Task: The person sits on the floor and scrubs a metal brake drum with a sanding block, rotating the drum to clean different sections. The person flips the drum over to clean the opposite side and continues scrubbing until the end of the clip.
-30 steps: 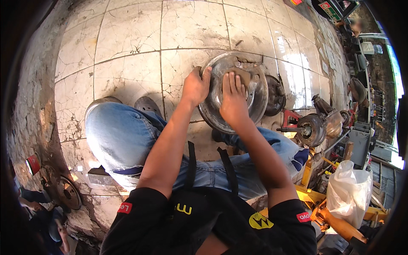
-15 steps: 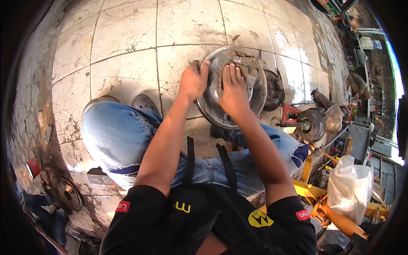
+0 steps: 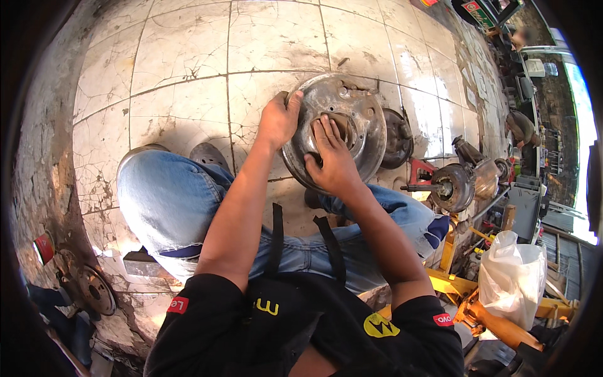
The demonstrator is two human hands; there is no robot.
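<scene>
A round, worn metal brake backing plate (image 3: 370,125) stands tilted between my knees, with a large hole in its middle and smaller holes about it. My left hand (image 3: 278,122) is closed round its left rim, thumb on the face. My right hand (image 3: 333,157) presses on the face beside the central hole, fingers stretched together and thumb apart. Under and beside those fingers shows a brown scrap (image 3: 341,122) that looks like sandpaper; most of it is hidden by the hand.
Just right of the plate lies a dark round brake part (image 3: 396,138). Farther right is an axle with a hub (image 3: 453,188) by a red stand (image 3: 419,171). A yellow-orange frame (image 3: 449,283) and a white plastic bag (image 3: 512,273) are at lower right; a metal disc (image 3: 97,290) is at lower left.
My right hand has slid down and left over the plate's face, its thumb now spread, and the brown scrap moved with it. My left hand keeps its hold on the rim.
</scene>
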